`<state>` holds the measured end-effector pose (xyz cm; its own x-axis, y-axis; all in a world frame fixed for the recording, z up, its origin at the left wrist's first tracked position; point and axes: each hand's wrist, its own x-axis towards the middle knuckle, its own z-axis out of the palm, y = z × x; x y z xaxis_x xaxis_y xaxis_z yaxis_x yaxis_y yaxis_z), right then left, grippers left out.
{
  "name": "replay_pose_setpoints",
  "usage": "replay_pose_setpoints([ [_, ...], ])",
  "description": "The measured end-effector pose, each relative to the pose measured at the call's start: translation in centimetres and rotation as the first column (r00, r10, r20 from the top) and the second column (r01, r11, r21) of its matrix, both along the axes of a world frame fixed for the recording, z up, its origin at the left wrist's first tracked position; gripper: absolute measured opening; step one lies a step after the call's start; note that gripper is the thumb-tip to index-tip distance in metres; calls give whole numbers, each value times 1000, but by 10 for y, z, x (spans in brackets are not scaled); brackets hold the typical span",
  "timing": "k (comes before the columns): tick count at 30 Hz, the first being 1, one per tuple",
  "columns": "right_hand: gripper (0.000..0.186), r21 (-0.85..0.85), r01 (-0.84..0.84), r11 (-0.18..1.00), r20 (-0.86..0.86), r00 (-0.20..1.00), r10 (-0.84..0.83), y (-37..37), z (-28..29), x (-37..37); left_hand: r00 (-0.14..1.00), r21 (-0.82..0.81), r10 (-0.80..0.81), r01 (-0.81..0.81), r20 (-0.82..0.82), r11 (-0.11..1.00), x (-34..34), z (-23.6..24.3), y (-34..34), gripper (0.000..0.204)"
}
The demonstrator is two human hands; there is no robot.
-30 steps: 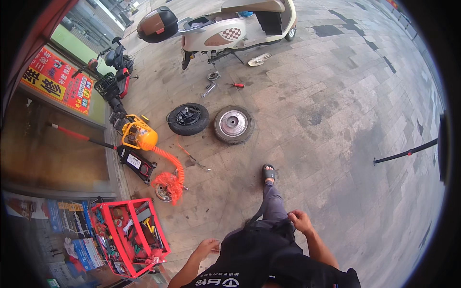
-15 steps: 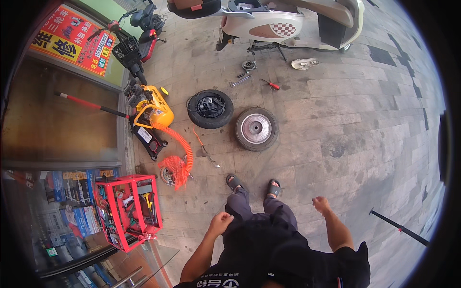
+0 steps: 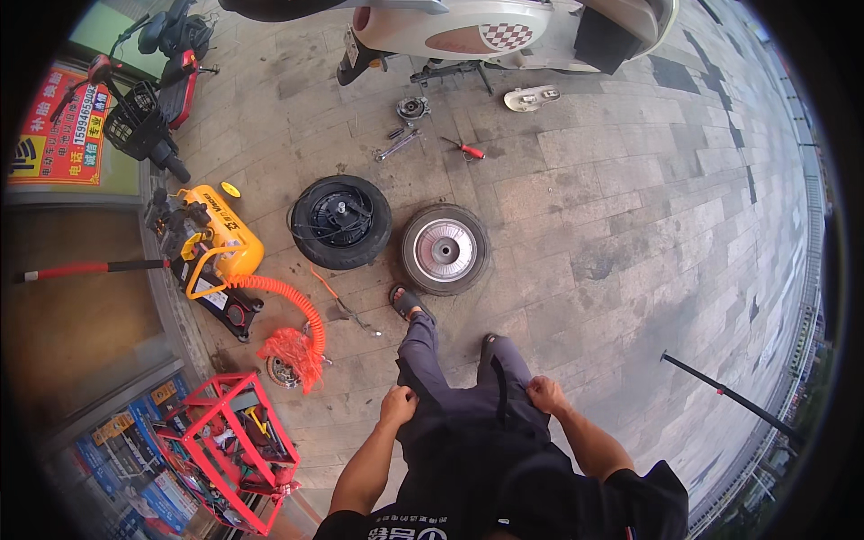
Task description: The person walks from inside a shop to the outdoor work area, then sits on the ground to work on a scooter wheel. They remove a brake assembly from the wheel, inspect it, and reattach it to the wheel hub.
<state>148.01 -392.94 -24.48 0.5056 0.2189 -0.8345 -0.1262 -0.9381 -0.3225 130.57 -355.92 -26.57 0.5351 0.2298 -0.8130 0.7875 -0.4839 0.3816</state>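
My left hand [image 3: 400,403] is closed on my dark trousers [image 3: 418,364] at the left thigh, and my right hand [image 3: 544,393] grips the trousers at the right thigh. My sandalled left foot stands just short of a wheel with a silver hub [image 3: 445,249], lying flat on the paving. Beside it lies a black tyre with a black hub and a cable [image 3: 331,225]. A red-handled tool [image 3: 470,150], wrenches [image 3: 399,146] and a round metal part [image 3: 412,106] lie beyond them. An orange-and-metal cable tool [image 3: 345,303] lies left of my feet.
A cream scooter [image 3: 450,31] stands at the top, a dark scooter [image 3: 162,99] at upper left. A yellow compressor [image 3: 238,252] with coiled orange hose [image 3: 306,310], a floor jack [image 3: 238,310] and a red tool cart [image 3: 256,468] line the storefront. A black pole [image 3: 720,389] is at right.
Both hands have come in to the trousers, the right one moving left from out at my side. My left foot has stepped forward toward the wheels, and the view has turned slightly.
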Motion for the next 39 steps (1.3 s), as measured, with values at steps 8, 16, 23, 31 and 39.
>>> replay_pose_setpoints([
  [8, 17, 324, -92, 942, -693, 654, 302, 11, 56, 81, 957, -649, -172, -22, -234, 760, 8, 43, 19, 19],
  [16, 23, 231, -81, 970, -889, 387, 244, -11, -69, 130, 853, -731, -41, -421, -521, 537, -4, 70, -31, 17],
  [23, 28, -25, -23, 999, -171, 985, 18, -10, -216, 153, 711, -499, 627, -689, -320, 526, 42, -30, 37, 16],
  [31, 25, 122, 261, 958, -53, 965, -256, 117, -259, 123, 828, -204, 559, -541, 39, 816, 33, -135, 85, 16],
  [39, 23, 157, 34, 987, -69, 997, -23, 268, -273, 96, 840, -45, 485, -489, 243, 871, -1, -161, 104, 13],
])
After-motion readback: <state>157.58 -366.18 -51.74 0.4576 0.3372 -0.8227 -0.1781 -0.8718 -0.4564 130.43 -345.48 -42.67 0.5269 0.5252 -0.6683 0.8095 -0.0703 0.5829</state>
